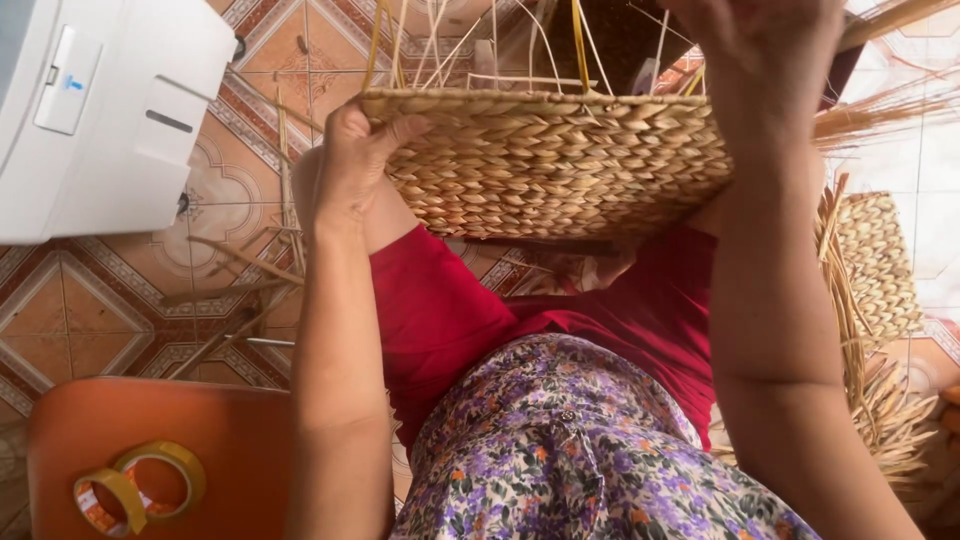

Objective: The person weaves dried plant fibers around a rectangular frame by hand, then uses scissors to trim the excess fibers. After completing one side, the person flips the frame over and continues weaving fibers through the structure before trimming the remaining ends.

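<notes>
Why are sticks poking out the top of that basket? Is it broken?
Not broken, as far as I can see. The woven basket has loose straw strands sticking up from its top edge, unwoven. The left hand grips its edge. More loose straw lies scattered on the tiled floor.

Looks like a home used as a small weaving workshop, floor-level work. Evidence: patterned ceramic tile floor [90,310] in terracotta and cream, typical domestic room. Half-woven straw basket [550,160] at top centre with loose upright strands. Bundle of dried reed stalks [880,400] and a finished woven piece [880,260] piled on the floor at right. White plastic appliance [100,110] upper left. Orange plastic stool [150,440] lower left carrying two tape rolls [140,485]. No machinery, all handcraft materials.
</notes>
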